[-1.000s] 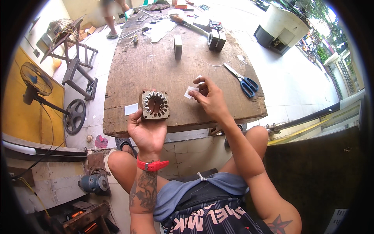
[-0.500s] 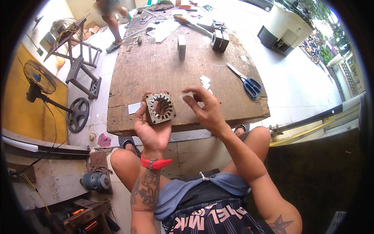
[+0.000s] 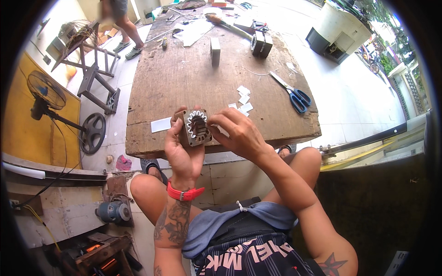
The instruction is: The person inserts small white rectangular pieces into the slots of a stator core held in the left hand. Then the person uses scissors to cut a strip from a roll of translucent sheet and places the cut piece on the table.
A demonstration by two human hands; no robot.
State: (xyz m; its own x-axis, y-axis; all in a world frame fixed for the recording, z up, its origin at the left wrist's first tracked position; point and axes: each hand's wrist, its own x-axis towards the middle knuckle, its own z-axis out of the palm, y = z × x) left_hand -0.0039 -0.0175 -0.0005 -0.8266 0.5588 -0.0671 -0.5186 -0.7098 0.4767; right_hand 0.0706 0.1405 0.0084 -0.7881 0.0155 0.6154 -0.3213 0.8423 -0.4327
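Observation:
My left hand [image 3: 180,152] is wrapped around a square metal motor stator core [image 3: 183,131], held up over the near table edge. White liners line many of the slots around its round bore, which faces up and toward the right. At the core's right side, my right hand [image 3: 237,131] has its thumb and fingers pinched together, touching the rim. The small white paper piece in that pinch is mostly hidden by the fingers. Several cut white paper pieces [image 3: 244,96] lie beyond the right hand, and a larger white strip [image 3: 160,125] lies left of the core.
Blue-handled scissors [image 3: 294,94] lie on the wooden table [image 3: 156,92] at the right. A pale block [image 3: 215,51] stands mid-table, with a dark stator [image 3: 261,44] and brush [image 3: 229,26] farther back. A person [image 3: 126,27] is behind the table's far left. A fan [image 3: 46,92] stands left.
My right hand has moved left to the stator core with the small white paper piece. The core has turned and shifted slightly right. The person at the back has stepped left.

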